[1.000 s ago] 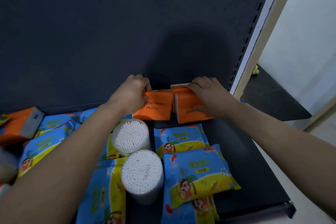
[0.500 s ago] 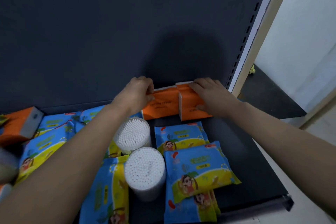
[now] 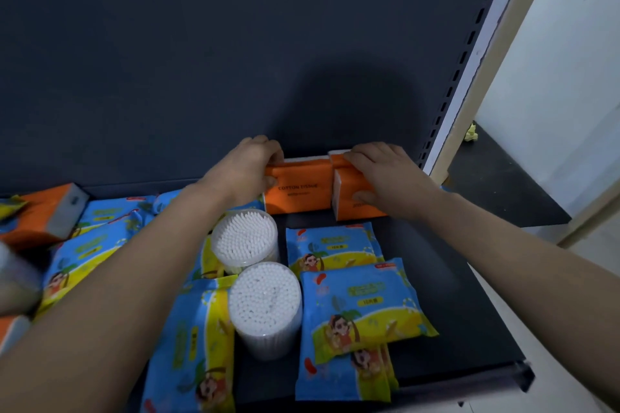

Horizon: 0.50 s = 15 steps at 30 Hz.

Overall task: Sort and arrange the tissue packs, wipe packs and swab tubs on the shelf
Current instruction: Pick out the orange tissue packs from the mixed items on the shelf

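Two orange tissue packs stand side by side against the dark back panel of the shelf. My left hand (image 3: 248, 168) grips the left orange tissue pack (image 3: 300, 191) at its left end. My right hand (image 3: 382, 174) grips the right orange tissue pack (image 3: 349, 208), fingers over its top and thumb on its front. The two packs touch. In front of them stand two clear swab tubs (image 3: 243, 238) (image 3: 266, 305), and several blue and yellow wipe packs (image 3: 362, 302) lie flat around them.
Another orange tissue pack (image 3: 47, 211) lies tilted at the far left on top of wipe packs. The shelf's front edge (image 3: 486, 375) runs along the bottom right. A slotted upright (image 3: 469, 60) bounds the shelf on the right, with a lower dark ledge (image 3: 503, 184) beyond it.
Both hands have pushed the two orange tissue packs back against the rear panel and upright, closing the gap between them.
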{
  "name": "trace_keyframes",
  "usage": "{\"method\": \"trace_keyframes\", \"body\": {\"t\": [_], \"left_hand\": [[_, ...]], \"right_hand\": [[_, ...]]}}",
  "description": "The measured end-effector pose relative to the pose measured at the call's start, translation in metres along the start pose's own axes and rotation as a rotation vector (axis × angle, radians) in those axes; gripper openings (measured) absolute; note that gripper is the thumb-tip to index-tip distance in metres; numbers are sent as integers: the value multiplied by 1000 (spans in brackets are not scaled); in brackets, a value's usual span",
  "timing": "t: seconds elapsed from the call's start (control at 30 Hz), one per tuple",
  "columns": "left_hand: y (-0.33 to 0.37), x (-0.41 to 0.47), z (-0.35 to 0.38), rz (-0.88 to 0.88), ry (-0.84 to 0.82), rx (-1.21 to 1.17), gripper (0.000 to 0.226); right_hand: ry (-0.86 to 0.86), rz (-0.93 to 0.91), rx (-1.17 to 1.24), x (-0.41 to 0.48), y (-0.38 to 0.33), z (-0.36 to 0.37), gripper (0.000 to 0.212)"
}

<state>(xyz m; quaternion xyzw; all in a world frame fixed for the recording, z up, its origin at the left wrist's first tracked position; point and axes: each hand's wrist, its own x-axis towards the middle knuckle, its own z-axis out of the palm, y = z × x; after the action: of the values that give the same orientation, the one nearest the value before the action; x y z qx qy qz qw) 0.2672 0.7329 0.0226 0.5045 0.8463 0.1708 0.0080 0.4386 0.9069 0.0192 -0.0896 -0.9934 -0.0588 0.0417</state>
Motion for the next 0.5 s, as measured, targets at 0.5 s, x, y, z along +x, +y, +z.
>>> {"method": "trace_keyframes", "body": {"t": [0.5], "left_hand": [[9,-88,-16,-94,231,-296,13]], "right_hand": [[-6,-133,303,-11,-47,-13,40]]}}
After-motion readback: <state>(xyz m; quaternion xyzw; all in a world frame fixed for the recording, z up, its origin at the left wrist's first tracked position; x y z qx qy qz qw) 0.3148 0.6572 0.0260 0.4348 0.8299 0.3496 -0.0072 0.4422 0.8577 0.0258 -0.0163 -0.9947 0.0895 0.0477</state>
